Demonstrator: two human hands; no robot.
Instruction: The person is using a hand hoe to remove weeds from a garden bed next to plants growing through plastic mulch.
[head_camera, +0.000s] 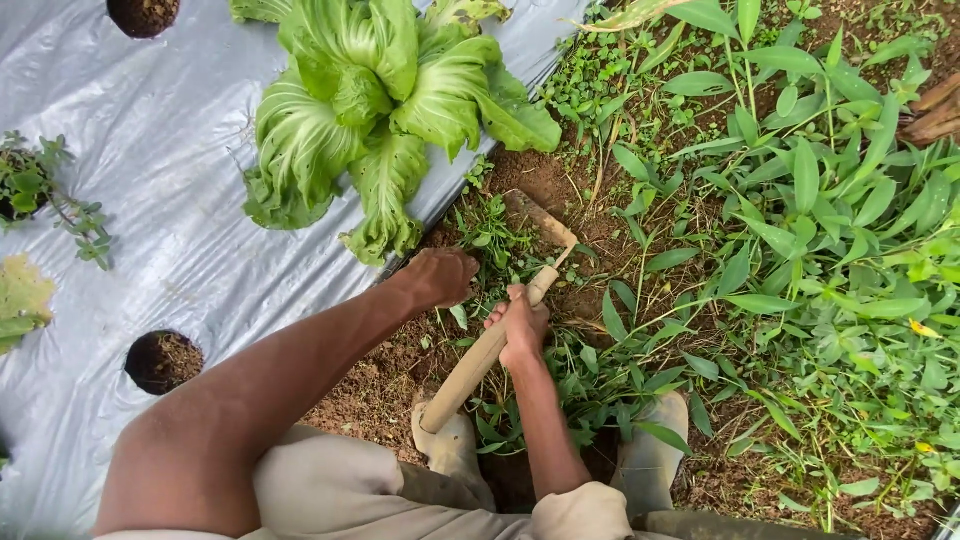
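My right hand (521, 326) grips the wooden handle (478, 366) of a small hoe. Its soil-caked blade (541, 216) rests on the brown soil beside the plastic sheet. My left hand (440, 277) is just left of the handle, at the edge of the sheet. Its fingers curl down into a clump of small green weeds (492, 240). A large leafy green cabbage-like plant (375, 105) grows through the sheet right behind both hands.
Silver plastic mulch (160, 200) covers the bed on the left, with round planting holes (163, 360) and a small plant (40, 185). Dense weeds (830, 230) fill the right side. My pale boots (652, 442) stand on bare soil below.
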